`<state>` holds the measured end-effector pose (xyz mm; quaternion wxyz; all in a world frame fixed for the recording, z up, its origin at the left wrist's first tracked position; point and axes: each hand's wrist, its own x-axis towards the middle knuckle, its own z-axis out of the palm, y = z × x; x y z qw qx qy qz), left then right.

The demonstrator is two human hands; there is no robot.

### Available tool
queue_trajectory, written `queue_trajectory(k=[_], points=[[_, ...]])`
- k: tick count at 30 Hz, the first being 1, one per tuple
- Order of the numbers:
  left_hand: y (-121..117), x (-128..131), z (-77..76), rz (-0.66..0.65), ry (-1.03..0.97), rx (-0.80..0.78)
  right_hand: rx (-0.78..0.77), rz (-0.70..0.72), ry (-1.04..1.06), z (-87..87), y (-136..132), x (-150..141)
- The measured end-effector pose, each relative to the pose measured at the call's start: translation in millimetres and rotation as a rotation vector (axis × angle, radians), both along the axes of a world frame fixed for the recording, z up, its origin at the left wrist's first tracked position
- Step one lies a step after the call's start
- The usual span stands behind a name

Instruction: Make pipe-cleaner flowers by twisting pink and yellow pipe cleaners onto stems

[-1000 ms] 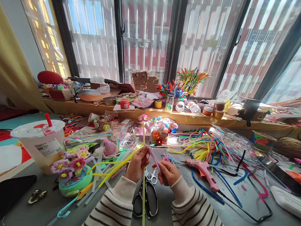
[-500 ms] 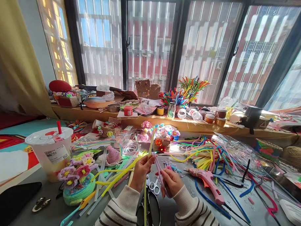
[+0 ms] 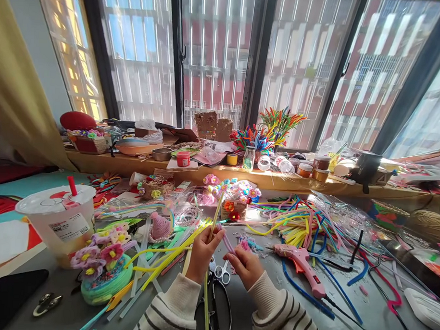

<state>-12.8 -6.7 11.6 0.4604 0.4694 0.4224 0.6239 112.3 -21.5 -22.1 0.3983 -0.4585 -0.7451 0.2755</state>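
Note:
My left hand (image 3: 200, 253) pinches a long pale-yellow pipe cleaner (image 3: 217, 208), which runs upright above the fingers and down past the wrist. A lilac pipe cleaner (image 3: 227, 242), seemingly doubled, stretches from those same fingertips to my right hand (image 3: 248, 267), whose thumb and fingers are closed on it. How the two stems meet is hidden by the fingers. Under the hands, white-handled scissors (image 3: 222, 274) lie on the table near a larger black-handled pair (image 3: 225, 307). Pink and blue fuzzy scraps (image 3: 249, 243) lie just beyond my right hand.
To the right lie a pink glue gun (image 3: 303, 264) with its cord and a heap of pipe cleaners (image 3: 293, 235). A lidded drink cup (image 3: 55, 217) and a flower-topped green piece (image 3: 107, 279) stand left. Jars and a colourful bunch (image 3: 255, 139) line the windowsill.
The view has shifted slightly, so the scene sits a little further left. Both hands keep their hold, and the right hand has turned slightly and moved closer to the left.

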Motion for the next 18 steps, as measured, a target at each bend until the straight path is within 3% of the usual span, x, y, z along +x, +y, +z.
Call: queue_trajectory(k=[9,18], points=[[5,-4,-9.7,-0.095,0.067,-0.034,-0.008,0.022,-0.073,3.7,0,1],[-1,-2,1.6,-0.177,0.049,-0.091,-0.034,0.045,-0.043,7.3,-2,0]])
